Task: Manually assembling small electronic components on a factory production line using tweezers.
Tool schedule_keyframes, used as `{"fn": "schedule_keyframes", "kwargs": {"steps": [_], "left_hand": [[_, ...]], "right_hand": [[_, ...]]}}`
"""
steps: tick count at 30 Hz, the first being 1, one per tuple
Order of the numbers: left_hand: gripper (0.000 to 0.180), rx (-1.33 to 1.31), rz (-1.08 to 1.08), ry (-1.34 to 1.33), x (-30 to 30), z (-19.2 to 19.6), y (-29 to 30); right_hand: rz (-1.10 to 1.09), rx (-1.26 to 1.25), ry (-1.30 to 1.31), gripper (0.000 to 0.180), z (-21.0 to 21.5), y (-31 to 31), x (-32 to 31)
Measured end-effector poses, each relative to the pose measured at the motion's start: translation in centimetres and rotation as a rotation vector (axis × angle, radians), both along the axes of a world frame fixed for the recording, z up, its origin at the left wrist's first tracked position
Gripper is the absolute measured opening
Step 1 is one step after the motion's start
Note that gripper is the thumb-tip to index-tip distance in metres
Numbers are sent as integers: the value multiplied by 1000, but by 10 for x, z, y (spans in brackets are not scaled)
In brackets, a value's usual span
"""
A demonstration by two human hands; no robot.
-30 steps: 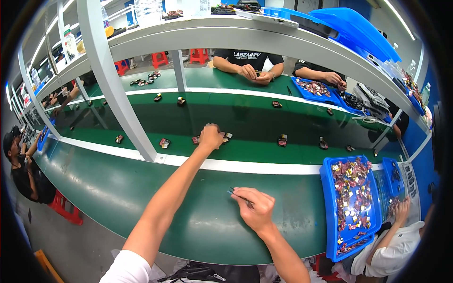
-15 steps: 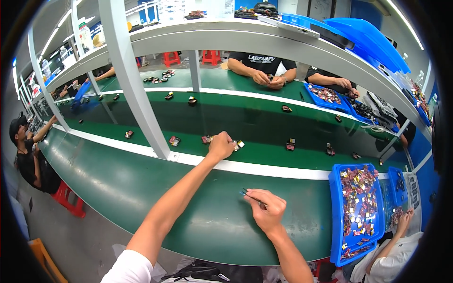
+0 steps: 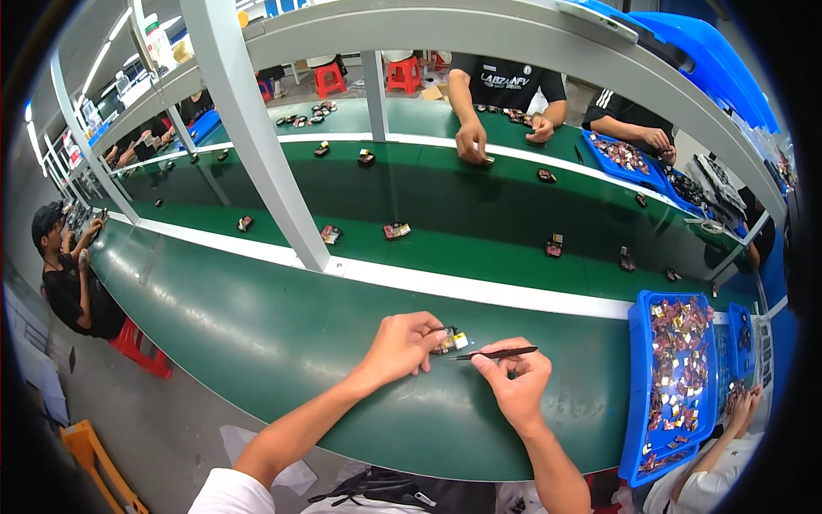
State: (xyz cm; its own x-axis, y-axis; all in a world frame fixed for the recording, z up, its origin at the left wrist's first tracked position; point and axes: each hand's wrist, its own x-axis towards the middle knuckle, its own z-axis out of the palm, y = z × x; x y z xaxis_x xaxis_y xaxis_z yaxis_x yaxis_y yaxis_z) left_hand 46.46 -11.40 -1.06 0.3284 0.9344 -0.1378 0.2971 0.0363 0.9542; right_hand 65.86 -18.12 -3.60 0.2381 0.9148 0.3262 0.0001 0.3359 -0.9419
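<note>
Between the fingertips of my left hand is a small electronic part, black and reddish with a white and yellow label. It is held just over the near green tabletop. My right hand grips dark tweezers, their thin tips pointing left toward the part. Whether the tips touch it I cannot tell. Several similar parts lie on the dark green conveyor belt beyond, among them a reddish one and one with a yellow mark.
A blue tray heaped with small red, white and yellow parts stands on my right. A grey post rises at the belt's near edge, under a shelf beam. Across the belt, a co-worker's hand reaches over it; other people sit around.
My left hand has come back from the belt to the near tabletop with a part. My right hand has turned the tweezers more level. The co-worker opposite has reached out over the belt.
</note>
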Motion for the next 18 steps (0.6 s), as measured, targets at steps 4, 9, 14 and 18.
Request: {"fn": "schedule_keyframes", "kwargs": {"steps": [4,9,14,18], "left_hand": [[17,26,-3,14,4,2,-8],[18,48,17,-54,8,-7,-10],[18,51,19,-112,11,-8,-12],[18,62,-4,-127,14,-9,-15]], "right_hand": [[-8,9,-78,10,-7,1,2],[-42,15,-130,11,-12,3,0],[-89,17,-189,12,-18,5,4],[-88,19,-181,12,-16,5,4]]}}
